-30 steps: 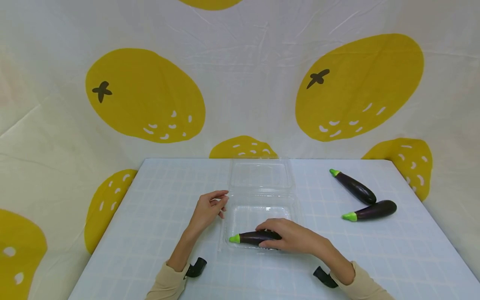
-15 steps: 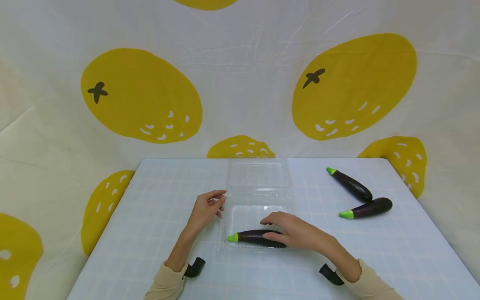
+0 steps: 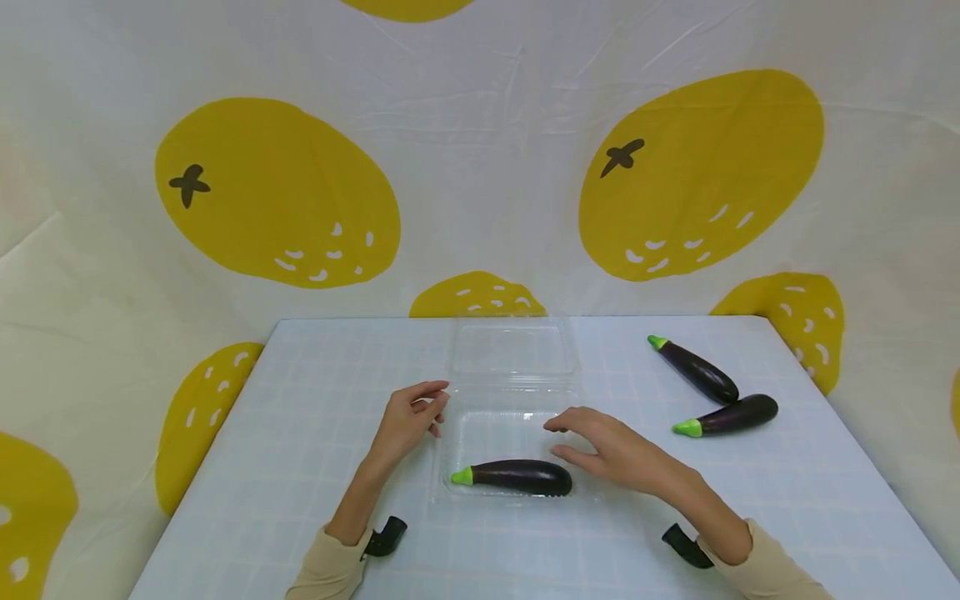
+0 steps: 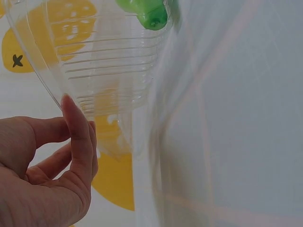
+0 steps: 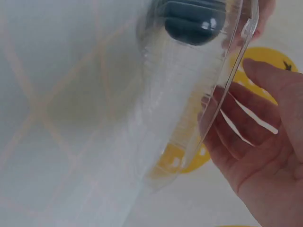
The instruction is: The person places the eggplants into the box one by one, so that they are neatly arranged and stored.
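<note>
A clear plastic clamshell box (image 3: pixel 491 437) stands on the table with its lid (image 3: pixel 513 348) laid back. Inside, near the front wall, an eggplant (image 3: pixel 521 476) lies sideways, its green stem end (image 4: pixel 154 16) to the left. My left hand (image 3: pixel 405 423) is at the box's left rim; in the left wrist view a fingertip appears to touch the edge, with the fingers loosely bent. Over the right rim hovers my right hand (image 3: pixel 618 450), thumb and fingers spread apart with nothing between them. The eggplant's dark round end (image 5: pixel 194 21) shows in the right wrist view.
Two more eggplants lie at the back right of the table, one slanting (image 3: pixel 697 372) and one nearly level (image 3: pixel 731 417), touching or almost touching. A cloth with large yellow fruit prints hangs behind the table. Each wrist wears a black camera mount (image 3: pixel 386 537).
My right hand has let go of the eggplant, leaving it in the box, and has drawn up and to the right. The left hand has stayed by the left rim.
</note>
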